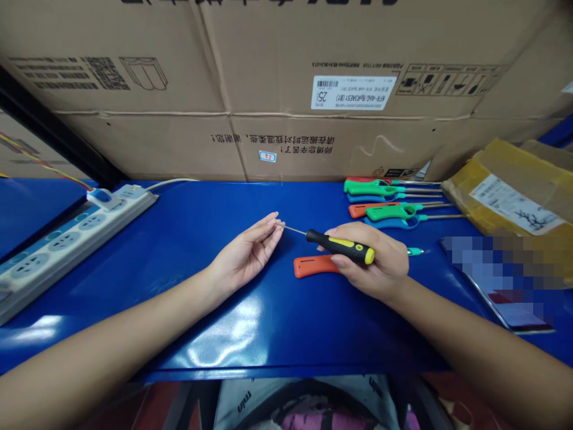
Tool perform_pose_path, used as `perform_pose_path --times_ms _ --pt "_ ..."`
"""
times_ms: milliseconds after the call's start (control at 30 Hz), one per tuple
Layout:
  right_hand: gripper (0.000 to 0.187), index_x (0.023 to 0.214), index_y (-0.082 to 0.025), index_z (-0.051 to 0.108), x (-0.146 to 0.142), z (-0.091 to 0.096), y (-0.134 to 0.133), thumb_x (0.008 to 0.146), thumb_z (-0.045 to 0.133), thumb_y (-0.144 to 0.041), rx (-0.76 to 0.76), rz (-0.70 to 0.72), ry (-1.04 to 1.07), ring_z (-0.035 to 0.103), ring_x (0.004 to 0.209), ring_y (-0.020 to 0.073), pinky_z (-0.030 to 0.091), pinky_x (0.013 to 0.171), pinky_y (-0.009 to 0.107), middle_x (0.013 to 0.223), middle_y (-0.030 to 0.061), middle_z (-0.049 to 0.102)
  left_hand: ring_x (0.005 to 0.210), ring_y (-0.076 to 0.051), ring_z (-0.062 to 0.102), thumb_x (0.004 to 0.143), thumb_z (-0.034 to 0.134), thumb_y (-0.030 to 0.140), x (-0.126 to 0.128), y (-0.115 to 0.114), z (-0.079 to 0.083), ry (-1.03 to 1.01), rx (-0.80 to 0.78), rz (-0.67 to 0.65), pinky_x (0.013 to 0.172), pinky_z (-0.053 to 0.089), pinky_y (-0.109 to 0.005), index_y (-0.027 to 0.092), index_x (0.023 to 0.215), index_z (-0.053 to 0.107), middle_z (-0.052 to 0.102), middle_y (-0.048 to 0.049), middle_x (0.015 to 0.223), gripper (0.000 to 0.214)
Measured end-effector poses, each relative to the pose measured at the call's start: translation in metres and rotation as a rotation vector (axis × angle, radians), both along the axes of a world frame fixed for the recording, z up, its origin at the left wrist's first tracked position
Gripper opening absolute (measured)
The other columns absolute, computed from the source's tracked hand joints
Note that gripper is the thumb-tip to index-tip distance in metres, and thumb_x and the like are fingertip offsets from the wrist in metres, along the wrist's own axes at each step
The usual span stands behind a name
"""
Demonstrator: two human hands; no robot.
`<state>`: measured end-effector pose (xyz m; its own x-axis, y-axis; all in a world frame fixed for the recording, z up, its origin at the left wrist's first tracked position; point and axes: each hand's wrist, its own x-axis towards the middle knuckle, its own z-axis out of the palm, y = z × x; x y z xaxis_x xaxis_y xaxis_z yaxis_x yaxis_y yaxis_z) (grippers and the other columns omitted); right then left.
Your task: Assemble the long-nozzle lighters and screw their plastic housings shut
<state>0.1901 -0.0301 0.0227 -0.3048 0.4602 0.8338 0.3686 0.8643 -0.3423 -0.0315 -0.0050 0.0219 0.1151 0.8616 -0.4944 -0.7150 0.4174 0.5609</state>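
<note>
My right hand (378,257) grips a screwdriver (342,246) by its black and yellow handle. The thin metal shaft points left to the fingertips of my left hand (250,254). Those fingers are drawn together around the screwdriver's tip; whatever small thing may be between them is too small to make out. Beneath my right hand an orange lighter (313,266) lies on the blue table (215,209), its middle hidden by that hand. Several long-necked lighters (385,212) in green, orange, red and blue lie grouped farther back on the right.
A white power strip (67,239) with a plug in it runs along the left side. A large cardboard box (268,89) stands upright behind the table. On the right are a taped yellow parcel (514,197) and a flat phone-like object (505,286), partly blurred out.
</note>
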Motion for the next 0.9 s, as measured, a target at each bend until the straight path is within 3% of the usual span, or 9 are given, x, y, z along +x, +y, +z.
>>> perform_pose_path --times_ms 300,700,900 --pt "0.017 0.108 -0.025 0.066 -0.003 0.0 -0.002 0.092 0.068 -0.027 -0.036 -0.058 0.016 0.076 0.077 0.0171 0.062 0.075 0.029 0.094 0.0045 0.08 0.071 -0.009 0.076 0.098 0.044 -0.004 0.0 0.0 0.001 -0.011 -0.006 0.015 0.073 0.064 -0.014 0.011 0.134 0.057 0.074 -0.0049 0.083 0.041" --pt "0.017 0.104 -0.024 0.071 -0.005 0.0 -0.006 0.089 0.071 -0.033 -0.249 -0.169 0.149 0.078 0.079 0.0219 0.063 0.082 0.037 0.086 0.0032 0.08 0.075 -0.01 0.076 0.094 0.051 -0.006 0.0 0.0 -0.005 0.055 0.058 -0.003 0.078 0.063 -0.015 0.012 0.124 0.063 0.074 -0.0046 0.085 0.037" --pt "0.017 0.097 -0.022 0.074 -0.012 0.001 -0.007 0.085 0.077 -0.034 -0.43 -0.137 0.368 0.075 0.058 0.0187 0.063 0.06 0.031 0.075 0.0003 0.077 0.076 -0.009 0.075 0.093 0.051 -0.007 0.002 -0.001 -0.006 0.096 0.075 0.025 0.08 0.063 -0.015 0.011 0.116 0.066 0.074 -0.0054 0.086 0.032"
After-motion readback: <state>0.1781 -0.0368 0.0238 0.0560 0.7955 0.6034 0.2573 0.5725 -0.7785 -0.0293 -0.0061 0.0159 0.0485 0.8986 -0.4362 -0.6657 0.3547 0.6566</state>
